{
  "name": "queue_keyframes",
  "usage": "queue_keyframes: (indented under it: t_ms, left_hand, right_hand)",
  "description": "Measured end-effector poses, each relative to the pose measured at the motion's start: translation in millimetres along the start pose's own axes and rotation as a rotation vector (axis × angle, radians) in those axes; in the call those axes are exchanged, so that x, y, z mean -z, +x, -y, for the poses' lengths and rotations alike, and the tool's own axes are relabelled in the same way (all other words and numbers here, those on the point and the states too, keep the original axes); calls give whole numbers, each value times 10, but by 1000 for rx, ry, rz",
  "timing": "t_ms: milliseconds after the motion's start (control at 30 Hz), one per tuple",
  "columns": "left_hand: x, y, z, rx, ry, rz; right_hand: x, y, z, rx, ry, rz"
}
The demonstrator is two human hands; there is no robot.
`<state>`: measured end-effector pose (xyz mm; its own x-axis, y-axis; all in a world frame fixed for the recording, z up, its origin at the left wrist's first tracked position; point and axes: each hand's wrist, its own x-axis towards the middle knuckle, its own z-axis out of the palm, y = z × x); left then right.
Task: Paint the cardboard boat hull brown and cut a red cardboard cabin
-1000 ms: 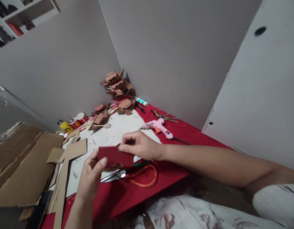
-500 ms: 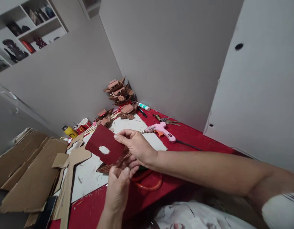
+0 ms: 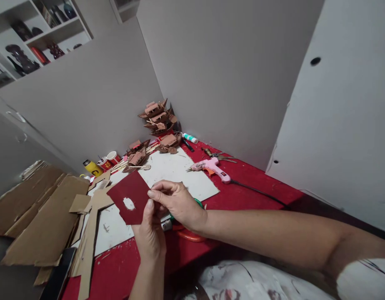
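A dark red, roughly square sheet point(image 3: 130, 189), stiff like card, is held up in front of me at a tilt. It bears a small oval white patch; whether that is a hole or a torn spot I cannot tell. My right hand point(image 3: 180, 204) pinches its right edge between thumb and fingers. Just below, my left hand point(image 3: 153, 233) has its thumb on the lower right edge, fingers behind. Under my hands lie an orange-red loop handle point(image 3: 191, 236) and a green rounded thing point(image 3: 198, 203), both partly hidden.
Beyond the hands, a pink glue gun point(image 3: 211, 166) with a black cord lies on the red table point(image 3: 242, 179). Several brown model boats point(image 3: 156, 116) stand in the corner. Cardboard pieces point(image 3: 45, 216) fill the left; a white board point(image 3: 167, 166) lies in the middle, with cups point(image 3: 113, 157) behind.
The sheet has shifted left and down. My left hand has come up to its edge. The brown striped boat-like piece seen beneath the sheet no longer shows.
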<state>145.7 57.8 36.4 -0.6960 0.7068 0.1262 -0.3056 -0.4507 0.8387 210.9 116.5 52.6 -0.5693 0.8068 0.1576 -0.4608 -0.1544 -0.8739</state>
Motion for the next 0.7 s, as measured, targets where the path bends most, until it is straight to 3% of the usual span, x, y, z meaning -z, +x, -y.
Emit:
queue_keyframes:
  t_ms: [100,233,333,433,700]
  left_hand:
    - [80,71,-132,29,14,-12]
    - [203,227,-342,158,48,-14]
    - [259,352,-460,196,54,-2]
    - [269,470,-519,220,66,28]
    - [271,759,-561,180,89,111]
  right_hand:
    - [206,-34,18,50,-200,116]
    - [630,-208,-5,258,-1008,264]
    - [857,-353,-42,214,-1347,376]
    - [881,-400,-54,173,-1463,476]
    - [647,-226,68,19,-1635,697]
